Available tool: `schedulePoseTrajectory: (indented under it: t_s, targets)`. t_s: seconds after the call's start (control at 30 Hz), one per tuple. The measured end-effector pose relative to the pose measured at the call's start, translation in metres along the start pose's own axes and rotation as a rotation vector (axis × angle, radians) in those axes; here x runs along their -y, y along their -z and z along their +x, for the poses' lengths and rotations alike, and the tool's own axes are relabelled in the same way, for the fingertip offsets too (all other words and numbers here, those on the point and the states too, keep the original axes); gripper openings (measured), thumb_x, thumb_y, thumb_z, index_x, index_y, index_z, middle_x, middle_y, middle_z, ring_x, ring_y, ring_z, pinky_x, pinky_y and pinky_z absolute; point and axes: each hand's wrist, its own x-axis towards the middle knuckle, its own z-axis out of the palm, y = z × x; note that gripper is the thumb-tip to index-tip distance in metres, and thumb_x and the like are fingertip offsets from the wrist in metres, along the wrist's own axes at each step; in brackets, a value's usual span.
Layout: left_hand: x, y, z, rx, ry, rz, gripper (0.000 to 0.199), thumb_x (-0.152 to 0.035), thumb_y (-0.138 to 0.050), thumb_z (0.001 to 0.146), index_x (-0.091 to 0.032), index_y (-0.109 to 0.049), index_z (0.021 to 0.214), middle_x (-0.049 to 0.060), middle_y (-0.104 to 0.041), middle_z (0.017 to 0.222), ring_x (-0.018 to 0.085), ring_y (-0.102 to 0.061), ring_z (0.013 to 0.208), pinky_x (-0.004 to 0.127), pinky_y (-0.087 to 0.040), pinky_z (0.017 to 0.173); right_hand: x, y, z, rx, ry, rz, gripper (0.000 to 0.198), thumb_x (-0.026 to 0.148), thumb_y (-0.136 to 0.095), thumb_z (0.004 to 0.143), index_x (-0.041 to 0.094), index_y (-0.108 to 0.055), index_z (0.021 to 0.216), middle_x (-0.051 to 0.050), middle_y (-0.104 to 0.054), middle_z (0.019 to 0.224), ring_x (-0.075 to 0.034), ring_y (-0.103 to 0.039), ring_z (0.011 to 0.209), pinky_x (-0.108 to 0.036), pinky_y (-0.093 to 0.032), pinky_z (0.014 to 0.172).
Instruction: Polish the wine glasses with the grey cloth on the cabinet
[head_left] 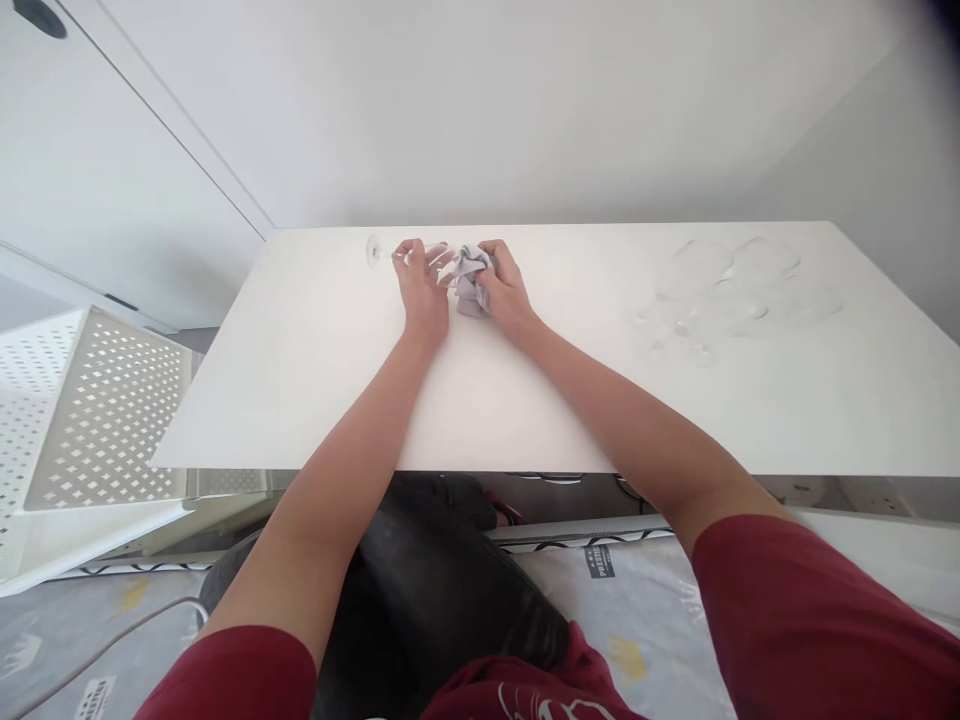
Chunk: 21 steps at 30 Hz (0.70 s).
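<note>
Big white table in front of me, a white perforated bin off its 9 o'clock end and a bunch of clear glasses on top around 3 o'clock. Between 10 and 11, this person's left hand is curled round a stemmed glass, foot pointing to 9, while the right hand scrunches a grey cloth against its other end.

Left hand around a clear stemmed glass held sideways, right hand holding grey cloth against it; white tabletop beneath, more clear glasses lying close together at right.
</note>
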Motion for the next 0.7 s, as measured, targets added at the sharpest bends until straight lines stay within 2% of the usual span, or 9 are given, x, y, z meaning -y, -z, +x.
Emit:
schedulePoseTrajectory:
  t_s: [0.1, 0.2, 0.3, 0.4, 0.47, 0.57, 0.63, 0.7]
  targets:
    - [0.001, 0.003, 0.004, -0.011, 0.047, -0.038, 0.043, -0.067, -0.064, 0.098, -0.031, -0.053, 0.118, 0.005, -0.069, 0.128, 0.019, -0.072, 0.120, 0.030, -0.059, 0.097, -0.005, 0.000, 0.000, -0.102, 0.078, 0.079, 0.033, 0.049, -0.073, 0.096, 0.026, -0.069, 0.118, -0.007, -0.054, 0.119, -0.022, -0.060, 0.110, -0.038, -0.057, 0.097]
    - [0.002, 0.002, 0.005, 0.010, 0.095, -0.051, 0.043, -0.067, -0.065, 0.098, -0.030, -0.056, 0.118, 0.007, -0.067, 0.130, 0.020, -0.071, 0.123, 0.032, -0.058, 0.099, -0.002, -0.002, -0.002, -0.138, 0.080, 0.048, 0.029, 0.044, -0.079, 0.089, 0.025, -0.078, 0.111, -0.005, -0.056, 0.108, -0.021, -0.062, 0.099, -0.035, -0.057, 0.084]
    - [0.003, -0.004, 0.001, 0.037, 0.095, -0.046, 0.044, -0.066, -0.067, 0.096, -0.029, -0.058, 0.118, 0.007, -0.066, 0.130, 0.021, -0.069, 0.125, 0.034, -0.057, 0.103, 0.008, -0.003, -0.007, -0.178, 0.073, 0.020, 0.024, 0.042, -0.079, 0.088, 0.023, -0.079, 0.103, -0.004, -0.064, 0.103, -0.020, -0.064, 0.089, -0.037, -0.057, 0.082]
    - [0.002, -0.008, -0.003, 0.071, 0.043, -0.067, 0.043, -0.065, -0.068, 0.096, -0.027, -0.059, 0.114, 0.006, -0.068, 0.124, 0.020, -0.068, 0.128, 0.034, -0.053, 0.107, 0.019, -0.004, -0.013, -0.186, 0.062, 0.102, 0.032, 0.050, -0.077, 0.092, 0.023, -0.073, 0.110, -0.005, -0.070, 0.109, -0.023, -0.067, 0.098, -0.038, -0.059, 0.091]
    - [0.000, -0.007, -0.002, 0.089, 0.017, -0.085, 0.042, -0.065, -0.065, 0.098, -0.025, -0.060, 0.109, 0.005, -0.069, 0.113, 0.020, -0.068, 0.125, 0.034, -0.051, 0.106, 0.025, -0.004, -0.017, -0.121, 0.050, 0.170, 0.038, 0.055, -0.071, 0.098, 0.025, -0.067, 0.121, -0.006, -0.071, 0.112, -0.023, -0.068, 0.104, -0.040, -0.059, 0.097]
    - [-0.004, -0.001, 0.002, 0.098, 0.010, -0.113, 0.048, -0.066, -0.048, 0.106, -0.021, -0.061, 0.098, 0.004, -0.068, 0.095, 0.016, -0.069, 0.111, 0.032, -0.050, 0.101, 0.030, -0.005, -0.020, 0.061, 0.069, 0.127, 0.038, 0.052, -0.066, 0.102, 0.028, -0.061, 0.131, -0.005, -0.071, 0.120, -0.026, -0.067, 0.110, -0.047, -0.057, 0.107]
    - [-0.007, 0.003, 0.004, 0.070, 0.028, -0.124, 0.055, -0.069, -0.040, 0.108, -0.020, -0.062, 0.093, 0.004, -0.069, 0.092, 0.016, -0.070, 0.108, 0.031, -0.052, 0.099, 0.029, -0.008, -0.020, 0.171, 0.109, 0.048, 0.041, 0.043, -0.064, 0.101, 0.028, -0.059, 0.138, -0.007, -0.068, 0.136, -0.029, -0.063, 0.123, -0.052, -0.052, 0.116]
    - [-0.009, 0.006, 0.005, 0.028, 0.052, -0.125, 0.056, -0.072, -0.042, 0.105, -0.022, -0.063, 0.093, 0.006, -0.071, 0.099, 0.019, -0.070, 0.114, 0.031, -0.052, 0.099, 0.026, -0.010, -0.018, 0.260, 0.147, 0.005, 0.053, 0.035, -0.059, 0.099, 0.026, -0.053, 0.151, -0.007, -0.057, 0.157, -0.032, -0.053, 0.141, -0.055, -0.045, 0.124]
